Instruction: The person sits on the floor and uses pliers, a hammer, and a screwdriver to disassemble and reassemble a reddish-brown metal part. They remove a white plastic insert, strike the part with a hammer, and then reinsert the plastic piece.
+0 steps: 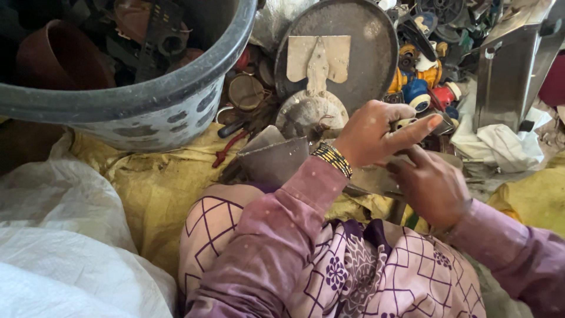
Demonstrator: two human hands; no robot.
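Left hand (pixel 371 134) and right hand (pixel 429 185) both closed on a small metal bit (pixel 438 125), above the lap, near the scrap heap (pixel 424 76). Could slip and drop into the junk, or cut a finger on sharp edges.

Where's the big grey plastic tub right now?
In the head view, the grey tub sits upper left on the yellow sack, left of the round metal pan and both hands.

Both hands, left hand (pixel 369 134) and right hand (pixel 431 187), clasp a metal scrap piece (pixel 376 179).
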